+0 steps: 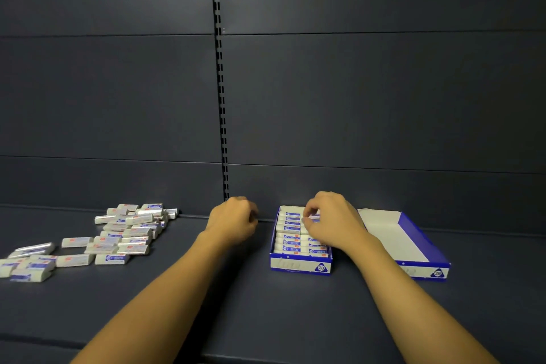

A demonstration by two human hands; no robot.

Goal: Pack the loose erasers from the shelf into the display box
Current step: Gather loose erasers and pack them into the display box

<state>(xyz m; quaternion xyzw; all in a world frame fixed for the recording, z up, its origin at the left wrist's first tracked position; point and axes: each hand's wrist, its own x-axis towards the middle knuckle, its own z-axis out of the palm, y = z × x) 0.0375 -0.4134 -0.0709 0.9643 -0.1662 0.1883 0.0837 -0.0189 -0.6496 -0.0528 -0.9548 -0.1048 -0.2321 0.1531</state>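
Right hand (331, 220) sits over the display box (300, 266), centre-right of frame — fingers curled down, grip pinching an eraser (310, 219) in the right-hand column, likely seating it level with its neighbours. Left column of the box looks full; packed erasers lie flat, labels up, in tidy rows so they fit snug.

Left hand (233, 223) hovers just left of the box, fingers loosely curled, nothing visibly held — probably ready to steady the box or go for more stock.

Loose erasers (124, 233) lie scattered in a heap on the shelf (206, 289) at mid-left of frame, well apart from the box. Many remain, so the task is well short of done.

A second box (413, 248) sits right of the first, empty white floor showing
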